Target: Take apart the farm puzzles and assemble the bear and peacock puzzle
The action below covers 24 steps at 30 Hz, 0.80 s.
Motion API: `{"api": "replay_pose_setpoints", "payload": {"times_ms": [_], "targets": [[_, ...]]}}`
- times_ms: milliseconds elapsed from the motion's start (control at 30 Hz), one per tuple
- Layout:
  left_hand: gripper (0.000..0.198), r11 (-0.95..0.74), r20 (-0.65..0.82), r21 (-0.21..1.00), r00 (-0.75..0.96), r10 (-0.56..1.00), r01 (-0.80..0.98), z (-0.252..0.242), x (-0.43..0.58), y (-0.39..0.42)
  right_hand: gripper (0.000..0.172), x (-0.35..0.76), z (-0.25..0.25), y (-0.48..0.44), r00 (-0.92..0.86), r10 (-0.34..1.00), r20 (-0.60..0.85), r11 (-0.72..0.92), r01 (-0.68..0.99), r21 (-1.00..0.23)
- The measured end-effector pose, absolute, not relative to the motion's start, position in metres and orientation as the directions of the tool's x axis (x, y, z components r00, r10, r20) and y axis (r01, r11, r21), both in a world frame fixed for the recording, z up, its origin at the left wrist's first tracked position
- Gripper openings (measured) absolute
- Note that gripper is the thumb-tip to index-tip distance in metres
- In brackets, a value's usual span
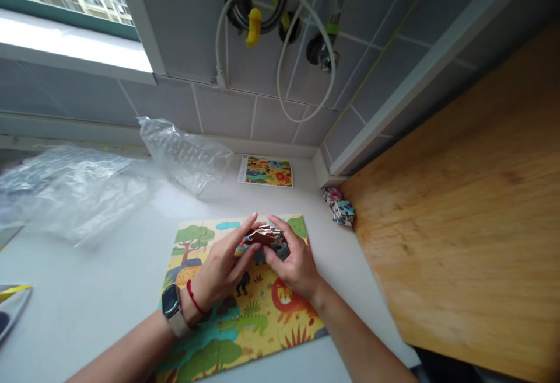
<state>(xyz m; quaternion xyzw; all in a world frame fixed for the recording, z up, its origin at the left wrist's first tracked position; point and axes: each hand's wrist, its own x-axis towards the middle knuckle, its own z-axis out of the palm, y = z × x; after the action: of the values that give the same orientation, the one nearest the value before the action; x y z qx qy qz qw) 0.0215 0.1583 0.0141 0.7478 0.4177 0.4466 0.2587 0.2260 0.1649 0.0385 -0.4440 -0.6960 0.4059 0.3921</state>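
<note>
As left hand [221, 269], right hand [293, 263] clasp jigsaw pieces [265, 236] between them; puzzle [284, 307] beneath

Left hand [221, 269], right hand [292, 263] cupped inward, facing each other.

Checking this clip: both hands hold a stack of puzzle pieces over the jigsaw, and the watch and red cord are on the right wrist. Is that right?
No: the watch and red cord are on the left wrist, not the right, as the head view shows. The rest stands: the left hand and right hand hold a stack of puzzle pieces over the jigsaw.
</note>
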Motion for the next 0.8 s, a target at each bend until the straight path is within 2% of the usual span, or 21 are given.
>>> {"api": "replay_pose_setpoints", "payload": {"times_ms": [167, 267, 467, 633, 800], "targets": [[0.062, -0.607, 0.524, 0.674, 0.305, 0.795, 0.422, 0.015, 0.023, 0.158, 0.046, 0.226, 0.034, 0.167, -0.341, 0.907, 0.246, 0.348, 0.277, -0.896], [0.067, -0.626, 0.521, 0.649, 0.347, 0.78, 0.433, 0.014, 0.024, 0.157, 0.048, 0.225, 0.031, 0.168, -0.358, 0.885, 0.296, 0.397, 0.251, -0.883], [0.083, -0.615, 0.475, 0.685, 0.401, 0.783, 0.39, 0.017, 0.024, 0.155, 0.052, 0.223, 0.034, 0.168, -0.356, 0.841, 0.408, 0.5, 0.223, -0.837], [0.084, -0.57, 0.42, 0.662, 0.388, 0.82, 0.487, 0.009, 0.025, 0.155, 0.058, 0.222, 0.033, 0.171, -0.382, 0.839, 0.388, 0.51, 0.302, -0.805], [0.086, -0.557, 0.406, 0.685, 0.388, 0.827, 0.469, 0.001, 0.025, 0.157, 0.046, 0.222, 0.034, 0.173, -0.405, 0.855, 0.323, 0.471, 0.348, -0.811]]}}
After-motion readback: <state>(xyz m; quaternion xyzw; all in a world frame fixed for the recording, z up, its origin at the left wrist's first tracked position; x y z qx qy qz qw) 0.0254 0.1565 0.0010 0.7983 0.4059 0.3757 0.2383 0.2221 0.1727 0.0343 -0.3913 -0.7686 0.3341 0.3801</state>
